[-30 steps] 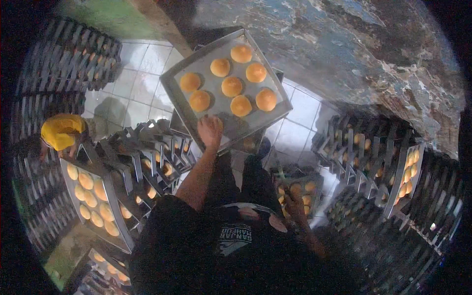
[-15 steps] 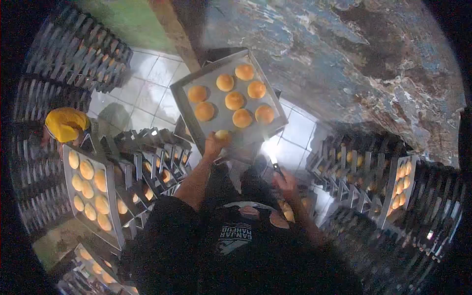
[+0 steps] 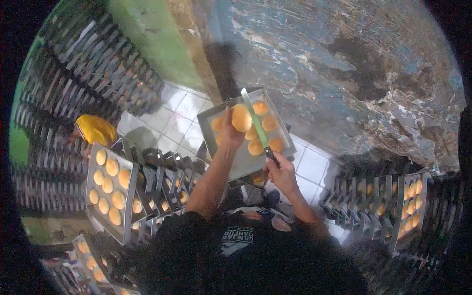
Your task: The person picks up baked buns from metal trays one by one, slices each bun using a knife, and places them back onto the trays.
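My left hand (image 3: 232,133) is closed around a round golden bun (image 3: 241,117), raised above a metal baking tray (image 3: 286,139). In my right hand (image 3: 281,173) is a long knife (image 3: 259,127) gripped by its black handle. Its blade points up and away from me and lies along the bun's right side; whether it touches the bun I cannot tell. Several more buns (image 3: 269,123) lie on the tray beneath, some partly covered by my left hand and the blade.
A stack of trays (image 3: 162,182) with buns stands to my left, its top tray (image 3: 129,216) tilted toward me. More stacked trays (image 3: 373,196) are at right. A person in a yellow shirt (image 3: 96,130) is at far left. A peeling wall (image 3: 319,64) rises ahead, above white floor tiles (image 3: 309,164).
My left hand has lifted a bun off the tray's near edge. My right hand has brought the knife up from beside the tray to the bun. The view has shifted.
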Tool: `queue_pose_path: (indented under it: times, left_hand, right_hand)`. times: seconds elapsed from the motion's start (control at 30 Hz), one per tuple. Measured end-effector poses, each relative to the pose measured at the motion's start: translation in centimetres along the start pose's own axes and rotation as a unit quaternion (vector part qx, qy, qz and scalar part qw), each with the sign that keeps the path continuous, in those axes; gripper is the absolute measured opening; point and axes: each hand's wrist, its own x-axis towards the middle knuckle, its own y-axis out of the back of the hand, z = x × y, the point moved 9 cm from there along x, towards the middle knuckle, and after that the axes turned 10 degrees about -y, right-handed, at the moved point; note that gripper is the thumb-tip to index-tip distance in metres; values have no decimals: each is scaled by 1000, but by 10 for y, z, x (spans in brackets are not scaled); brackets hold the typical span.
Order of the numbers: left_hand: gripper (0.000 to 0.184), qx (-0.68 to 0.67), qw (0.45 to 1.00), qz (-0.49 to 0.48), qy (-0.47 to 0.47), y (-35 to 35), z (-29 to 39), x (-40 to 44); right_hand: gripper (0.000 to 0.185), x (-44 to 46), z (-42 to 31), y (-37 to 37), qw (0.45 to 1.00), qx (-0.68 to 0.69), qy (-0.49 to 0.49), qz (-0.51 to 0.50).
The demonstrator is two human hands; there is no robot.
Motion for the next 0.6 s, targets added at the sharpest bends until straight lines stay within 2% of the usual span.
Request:
queue_pose_path:
  times: [0.13,0.2,0.23,0.3,0.33,0.37,0.43,0.47,0.5,0.6]
  left_hand:
    - [42,-3,1000,2,-5,-20,-1,0]
    - [40,10,1000,14,-8,-22,-4,-1]
    - [40,10,1000,13,-6,-22,-6,-4]
    - [39,76,990,-114,18,-37,-19,-11]
    - [39,76,990,-114,25,-19,-34,-5]
    - [37,226,964,-123,-59,10,-44,8]
    - [35,369,910,-130,-139,4,-39,3]
    - [34,191,978,-77,-18,-18,-39,-9]
    - [34,2,995,-20,103,-35,-46,-20]
    - [40,31,997,-53,54,-43,-16,-8]
  right_hand:
    - [37,-13,-5,8,997,-43,52,22]
    - [36,-17,6,15,998,-51,-10,45]
    - [36,-18,5,17,998,-51,-11,47]
    - [36,-18,-1,22,999,-27,1,47]
    - [36,-15,-4,25,998,-25,-3,53]
    - [34,-7,-7,29,998,-21,-18,62]
    - [32,3,-15,33,998,6,-44,52]
    - [32,0,-12,33,997,7,-45,54]
    - [32,-5,-12,32,998,6,-24,50]
    - [31,-27,-9,30,997,-60,2,50]
